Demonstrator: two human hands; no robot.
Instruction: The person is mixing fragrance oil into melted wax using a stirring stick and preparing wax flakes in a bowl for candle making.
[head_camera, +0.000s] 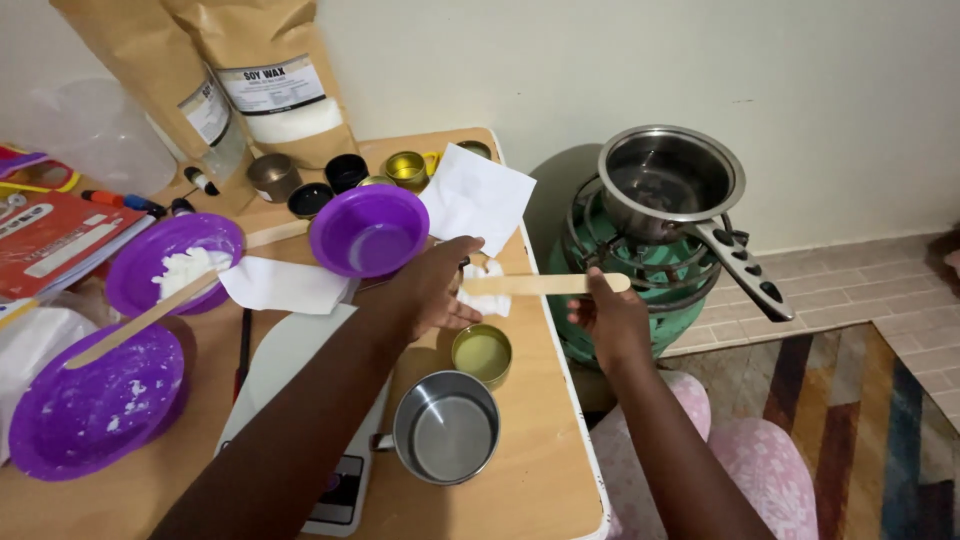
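At the right edge of a crowded wooden table, a right hand closes on one end of a flat wooden stick while the left hand presses a white tissue around its other end. Just below, a gold tin holds pale wax beside an empty steel cup. A purple bowl contains white flakes. Off the table, a saucepan sits on a green burner.

Both forearms bare, no sleeves in view. Left hand and right hand: no rings, no watch, no gloves. Lap below right hand: pink trousers with pale flower print, soft loose fabric.
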